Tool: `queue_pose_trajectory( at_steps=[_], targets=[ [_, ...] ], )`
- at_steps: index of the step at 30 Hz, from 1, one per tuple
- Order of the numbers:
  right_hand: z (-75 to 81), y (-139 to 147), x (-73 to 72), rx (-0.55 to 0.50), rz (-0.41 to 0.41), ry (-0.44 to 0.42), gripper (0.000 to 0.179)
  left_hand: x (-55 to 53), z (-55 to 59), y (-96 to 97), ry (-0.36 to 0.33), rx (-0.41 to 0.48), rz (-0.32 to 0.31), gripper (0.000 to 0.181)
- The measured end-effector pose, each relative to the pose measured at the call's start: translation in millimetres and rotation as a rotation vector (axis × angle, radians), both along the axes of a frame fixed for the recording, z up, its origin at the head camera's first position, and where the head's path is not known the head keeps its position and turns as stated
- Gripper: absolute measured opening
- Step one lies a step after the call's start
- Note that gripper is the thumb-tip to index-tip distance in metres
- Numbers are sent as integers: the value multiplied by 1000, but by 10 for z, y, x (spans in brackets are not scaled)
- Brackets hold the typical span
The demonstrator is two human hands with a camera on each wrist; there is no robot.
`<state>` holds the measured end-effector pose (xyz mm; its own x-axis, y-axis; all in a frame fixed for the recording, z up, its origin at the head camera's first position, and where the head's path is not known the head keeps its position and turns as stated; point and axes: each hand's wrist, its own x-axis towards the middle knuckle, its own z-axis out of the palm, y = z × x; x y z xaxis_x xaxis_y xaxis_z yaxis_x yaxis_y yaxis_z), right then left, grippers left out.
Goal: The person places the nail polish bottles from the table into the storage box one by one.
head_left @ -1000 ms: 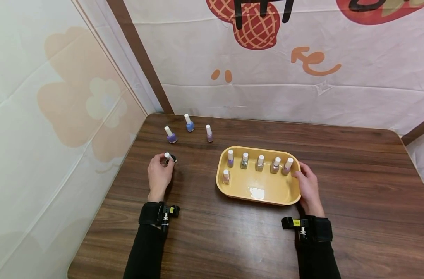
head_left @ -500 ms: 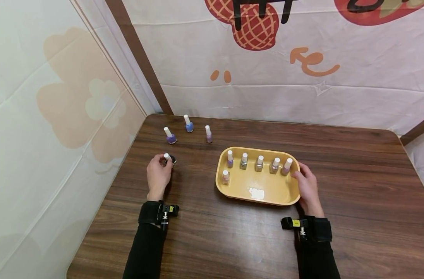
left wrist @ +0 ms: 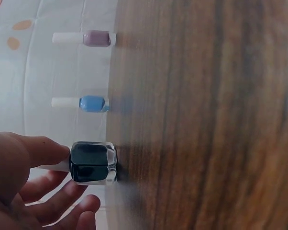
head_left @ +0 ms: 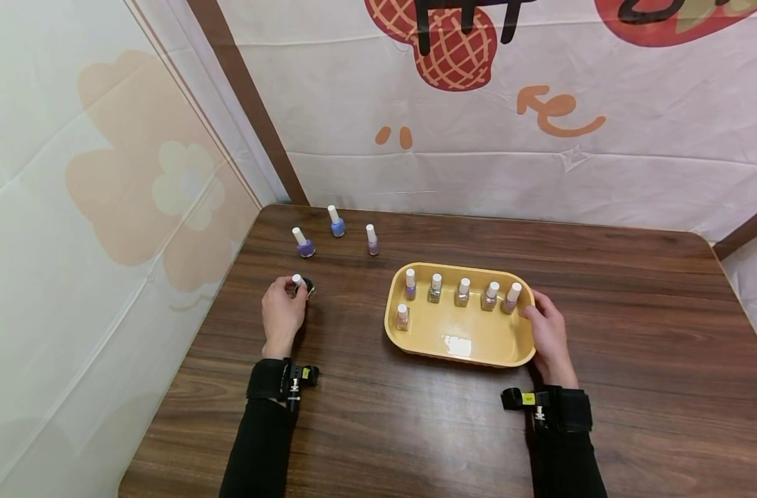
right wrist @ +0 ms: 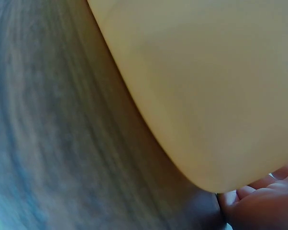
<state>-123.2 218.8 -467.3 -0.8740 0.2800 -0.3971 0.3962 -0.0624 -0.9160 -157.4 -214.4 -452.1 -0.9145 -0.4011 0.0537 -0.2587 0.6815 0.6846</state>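
Observation:
My left hand [head_left: 283, 315] pinches the white cap of a dark nail polish bottle [left wrist: 94, 163], whose base is at the tabletop. At the right, my right hand [head_left: 549, 337] grips the end of a yellow tray [head_left: 465, 357], thumb over the rim; the right wrist view shows the tray's outer wall [right wrist: 206, 105] with fingers [right wrist: 268, 203] beside it. Inside the tray, several polish bottles, among them a purple one [head_left: 410, 287], form a row along the far side. A pinkish bottle [head_left: 402, 318] stands in front of that row's left end.
Beyond my left hand stand three more polish bottles: a violet one [head_left: 305, 245], a blue one [head_left: 337, 223] and a mauve one [head_left: 372, 242]. Fabric walls [head_left: 353, 180] border the wooden table [head_left: 378, 429] at the back and left.
Both hands keep their holds on the dark bottle's cap and the tray. Only a very slight shift of the whole head view shows.

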Motion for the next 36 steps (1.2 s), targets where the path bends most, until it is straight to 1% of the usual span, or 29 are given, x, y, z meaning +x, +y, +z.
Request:
queue_pose_trajectory(
  at_steps=[6,12,21,29,36],
  targets=[
    [8,0,-2,1,4,-7,47,-7,1,2,8,-9,1,32],
    [9,-1,0,8,6,-2,48,-9,-1,-4,29,-68,-18,29],
    [6,4,14,-3,18,5,48,4,16,9,7,-95,-49,28],
    [0,8,8,7,31,0,49,4,11,19,20,-137,-57,27],
    [12,3,13,5,22,1,49,44,19,50,15,-141,-65,28]
  ],
)
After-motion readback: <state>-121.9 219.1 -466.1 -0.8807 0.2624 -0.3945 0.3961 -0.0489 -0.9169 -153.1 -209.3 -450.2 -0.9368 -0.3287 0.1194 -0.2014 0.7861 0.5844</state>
